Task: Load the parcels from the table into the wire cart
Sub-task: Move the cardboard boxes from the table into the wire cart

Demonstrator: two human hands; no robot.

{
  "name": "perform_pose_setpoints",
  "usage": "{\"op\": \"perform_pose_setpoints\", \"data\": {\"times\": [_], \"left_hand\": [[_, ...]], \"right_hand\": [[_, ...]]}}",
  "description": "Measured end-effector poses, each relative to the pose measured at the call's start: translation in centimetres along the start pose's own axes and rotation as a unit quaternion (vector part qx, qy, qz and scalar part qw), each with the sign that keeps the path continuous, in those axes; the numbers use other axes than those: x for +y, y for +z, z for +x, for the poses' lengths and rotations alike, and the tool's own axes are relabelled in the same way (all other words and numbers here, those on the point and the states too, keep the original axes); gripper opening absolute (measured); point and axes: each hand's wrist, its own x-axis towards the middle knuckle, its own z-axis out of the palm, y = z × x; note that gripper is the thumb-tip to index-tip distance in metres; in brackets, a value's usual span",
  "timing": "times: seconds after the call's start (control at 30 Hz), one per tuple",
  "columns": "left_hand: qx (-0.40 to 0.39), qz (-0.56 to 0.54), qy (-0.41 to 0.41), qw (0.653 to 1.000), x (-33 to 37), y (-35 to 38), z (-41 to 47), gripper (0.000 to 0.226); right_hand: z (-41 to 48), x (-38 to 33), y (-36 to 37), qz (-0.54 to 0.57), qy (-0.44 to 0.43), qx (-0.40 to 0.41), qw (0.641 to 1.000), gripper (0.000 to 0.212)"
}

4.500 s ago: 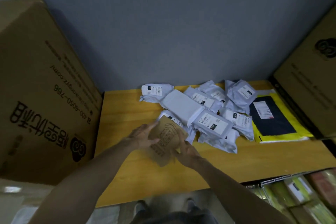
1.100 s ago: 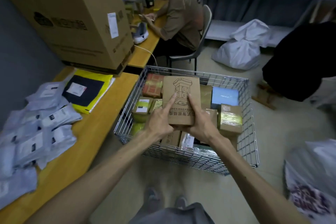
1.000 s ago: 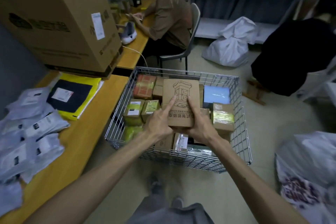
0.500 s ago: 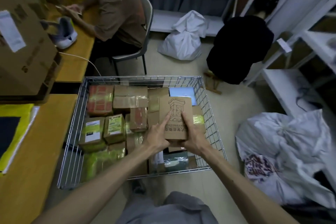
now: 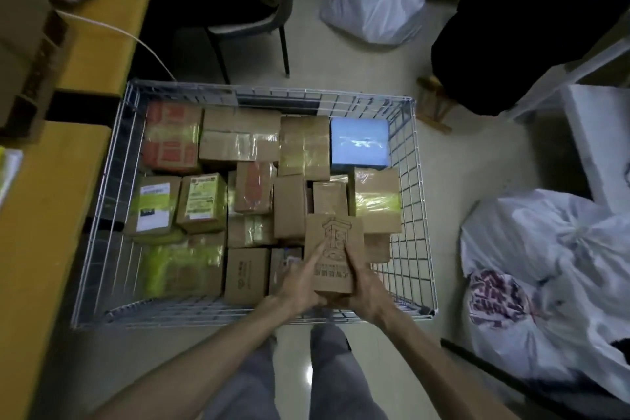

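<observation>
The brown parcel (image 5: 335, 239) with the printed tower drawing is in both my hands, above the near right corner of the wire cart (image 5: 421, 215). My left hand (image 5: 300, 283) holds its left edge and my right hand (image 5: 368, 286) its right edge. The fingers (image 5: 316, 257) are clamped on the parcel, with one left finger lying straight along the printed face. Under it the cart holds many cardboard boxes (image 5: 238, 147), some wrapped in yellow tape. A light blue box (image 5: 359, 145) sits in the far right corner. I cannot tell if the parcel touches the boxes below. The worktop (image 5: 44, 215) runs along the left side of the cart. White sacks (image 5: 552, 259) lie on the floor (image 5: 460, 164) at the right.
</observation>
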Motion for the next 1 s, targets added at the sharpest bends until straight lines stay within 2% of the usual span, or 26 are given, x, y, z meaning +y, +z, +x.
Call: {"op": "perform_pose_setpoints", "data": {"times": [0.17,0.2,0.33,0.5,0.63,0.73,0.8,0.83,0.87,0.9,0.93,1.0], "left_hand": [[-0.022,-0.028,-0.046,0.998,-0.2,2.1,3.2,0.109],[-0.024,-0.006,-0.049,0.998,-0.4,2.5,3.8,0.107],[-0.017,0.0,-0.079,0.997,-1.9,4.6,5.5,0.122],[-0.016,-0.001,-0.094,0.995,-3.7,6.8,7.6,0.13],[-0.023,0.009,-0.078,0.997,-5.4,8.4,8.8,0.133],[-0.029,0.021,-0.064,0.997,-6.7,10.1,9.3,0.139],[-0.023,0.021,-0.055,0.998,-7.2,11.1,9.4,0.137],[-0.026,0.01,-0.056,0.998,-7.2,11.1,9.4,0.136],[-0.034,-0.001,-0.059,0.998,-7.2,11.2,9.6,0.135],[-0.043,-0.007,-0.06,0.997,-7.2,11.1,9.7,0.135],[-0.049,-0.007,-0.057,0.997,-7.2,11.0,9.8,0.135],[-0.057,-0.005,-0.043,0.997,-7.3,10.7,9.9,0.136]], "right_hand": [[3.6,3.6,-0.7,-0.014,-0.036,-0.036,0.999,0.123],[4.3,4.5,-0.9,-0.009,-0.038,-0.043,0.998,0.122],[6.5,7.1,-0.9,-0.046,-0.055,-0.048,0.996,0.119],[8.2,10.0,0.2,-0.023,-0.048,-0.066,0.996,0.115],[9.4,12.0,0.9,-0.016,-0.016,-0.062,0.998,0.092],[9.9,13.9,1.7,-0.033,-0.028,-0.054,0.998,0.114],[10.0,15.4,1.7,-0.084,-0.052,-0.053,0.994,0.113],[10.1,15.7,1.5,-0.135,-0.097,-0.057,0.984,0.104],[10.2,15.7,1.4,-0.156,-0.129,-0.045,0.978,0.085],[10.0,15.5,1.5,-0.121,-0.131,-0.039,0.983,0.06],[10.3,15.7,1.8,-0.055,-0.099,-0.041,0.993,0.045],[10.3,15.3,1.9,0.023,-0.081,-0.05,0.995,0.042]]}}
